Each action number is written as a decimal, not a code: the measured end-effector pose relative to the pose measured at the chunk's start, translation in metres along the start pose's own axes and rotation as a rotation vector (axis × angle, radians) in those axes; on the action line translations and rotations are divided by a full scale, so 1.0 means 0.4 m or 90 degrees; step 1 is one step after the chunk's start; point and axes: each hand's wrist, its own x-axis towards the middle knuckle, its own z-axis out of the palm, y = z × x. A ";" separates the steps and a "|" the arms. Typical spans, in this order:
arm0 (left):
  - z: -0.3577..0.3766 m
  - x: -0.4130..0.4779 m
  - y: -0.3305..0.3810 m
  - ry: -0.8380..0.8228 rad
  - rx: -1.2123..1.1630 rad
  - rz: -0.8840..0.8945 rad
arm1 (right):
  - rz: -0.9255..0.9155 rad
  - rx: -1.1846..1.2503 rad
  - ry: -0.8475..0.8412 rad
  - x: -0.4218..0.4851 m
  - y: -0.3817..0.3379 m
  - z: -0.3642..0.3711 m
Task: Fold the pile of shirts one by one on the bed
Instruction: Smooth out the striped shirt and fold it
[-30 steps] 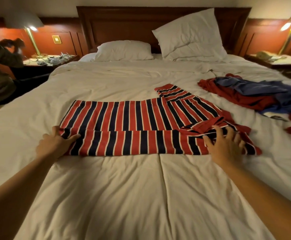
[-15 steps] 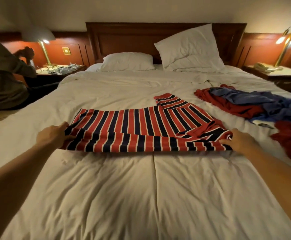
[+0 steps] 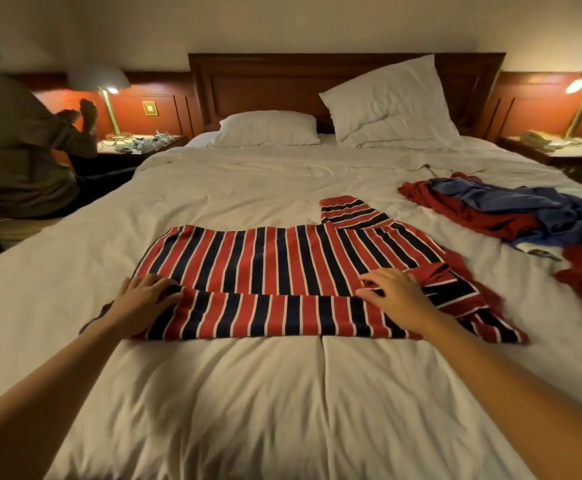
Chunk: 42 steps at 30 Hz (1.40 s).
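My left hand (image 3: 145, 301) lies on the left end of the striped shirt (image 3: 275, 258), fingers loosely bent and pressing down on the edge of a folded band. I cannot tell whether the thumb tucks under the cloth. My right hand (image 3: 398, 301) lies flat farther along the same fold, fingers spread and straight on the fabric, holding nothing.

The shirt, in red, navy and thin white stripes, lies spread across the middle of the bed (image 3: 282, 403) on the white cover. Its near strip is turned over on itself into a long band. One sleeve (image 3: 348, 211) sticks out on the far side, and the right end is bunched beside my right hand.

The pile of shirts (image 3: 511, 211), dark red and blue, lies crumpled on the right side of the bed, well apart from the striped one. Two white pillows (image 3: 268, 128) sit against the wooden headboard (image 3: 265, 81), the right one propped up. Lit lamps (image 3: 109, 88) stand on both sides. Another person (image 3: 16, 154) sits at the left edge of the view.
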 end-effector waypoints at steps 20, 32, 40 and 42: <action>-0.008 0.082 0.056 -0.045 0.068 -0.134 | -0.040 -0.049 0.031 0.119 0.013 0.111; 0.105 0.138 0.632 -0.071 -0.349 0.124 | 0.079 -0.048 -0.007 0.085 0.361 -0.030; 0.174 0.165 0.651 -0.025 -0.289 0.137 | 0.002 0.156 -0.191 0.202 0.349 -0.060; 0.180 0.173 0.652 -0.019 -0.274 0.140 | -0.015 0.131 -0.245 0.200 0.344 -0.061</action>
